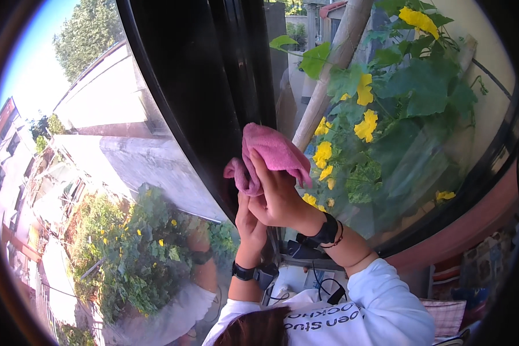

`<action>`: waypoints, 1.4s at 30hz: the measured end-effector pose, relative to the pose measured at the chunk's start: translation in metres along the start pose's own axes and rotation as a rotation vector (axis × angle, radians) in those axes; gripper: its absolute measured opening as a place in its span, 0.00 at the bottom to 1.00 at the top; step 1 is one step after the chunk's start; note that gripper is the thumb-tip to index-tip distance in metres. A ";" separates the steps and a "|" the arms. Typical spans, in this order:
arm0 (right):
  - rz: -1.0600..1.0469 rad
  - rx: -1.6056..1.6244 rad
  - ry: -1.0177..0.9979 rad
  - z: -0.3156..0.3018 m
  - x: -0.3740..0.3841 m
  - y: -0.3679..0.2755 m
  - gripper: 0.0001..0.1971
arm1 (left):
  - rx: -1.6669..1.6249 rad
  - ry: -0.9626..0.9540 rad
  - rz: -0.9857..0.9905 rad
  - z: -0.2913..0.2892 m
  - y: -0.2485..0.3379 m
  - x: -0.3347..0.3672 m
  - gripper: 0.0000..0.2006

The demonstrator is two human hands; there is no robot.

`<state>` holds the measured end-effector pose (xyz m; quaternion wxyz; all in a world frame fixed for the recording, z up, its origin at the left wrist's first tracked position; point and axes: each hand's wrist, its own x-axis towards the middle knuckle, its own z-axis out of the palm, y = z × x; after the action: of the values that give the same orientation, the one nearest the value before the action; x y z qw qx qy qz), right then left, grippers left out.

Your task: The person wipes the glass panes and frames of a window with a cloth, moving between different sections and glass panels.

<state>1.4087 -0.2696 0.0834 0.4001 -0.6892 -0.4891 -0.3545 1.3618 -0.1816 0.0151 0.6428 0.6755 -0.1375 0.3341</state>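
Note:
A pink cloth (274, 147) is bunched up against the black window frame (213, 69), between two panes of glass. My right hand (279, 199) is closed on it, index finger stretched up along the fabric and one corner hanging over the knuckles. Just below and to the left, my left hand (251, 222) is raised against the right one, its fingers closed at the cloth's lower folds. Part of those fingers is hidden behind the right hand. Both wrists wear dark bands.
Behind the right-hand glass pane (398, 190) are a wooden pole (337, 69) and a leafy vine (421, 81) with yellow flowers. Through the left pane show a wall (155, 167) and bushes (138, 254). Dark cables (328, 288) lie below my arms; a checked cloth (444, 316) is lower right.

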 end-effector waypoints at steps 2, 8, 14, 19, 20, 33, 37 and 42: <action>0.026 -0.007 -0.006 -0.005 0.008 -0.001 0.34 | 0.057 -0.054 -0.027 -0.001 0.004 0.007 0.23; 0.098 -0.062 -0.231 0.034 -0.102 0.017 0.30 | 0.226 -0.023 -0.113 0.008 -0.075 -0.065 0.31; 0.070 -0.085 -0.231 0.034 -0.117 0.027 0.30 | -0.044 -0.019 -0.073 0.006 -0.055 -0.053 0.29; -0.034 -0.087 -0.096 -0.007 0.008 0.017 0.31 | 0.061 -0.024 0.205 0.009 0.001 0.024 0.28; -0.066 -0.087 -0.057 -0.017 0.024 0.013 0.31 | 0.092 -0.021 0.238 0.012 0.011 0.037 0.28; -0.041 -0.018 -0.229 0.028 -0.090 0.043 0.31 | 0.392 -0.069 0.133 0.021 -0.044 -0.027 0.30; -0.154 -0.038 0.025 -0.024 0.042 0.012 0.32 | 0.431 -0.020 0.408 0.008 0.030 0.066 0.27; -0.133 0.063 0.035 -0.028 0.061 0.013 0.30 | 0.439 0.003 0.418 0.013 0.035 0.090 0.27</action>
<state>1.4354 -0.2737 0.1468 0.4059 -0.6359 -0.5376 -0.3766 1.4103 -0.1773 0.1000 0.3987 0.7549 -0.1973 0.4819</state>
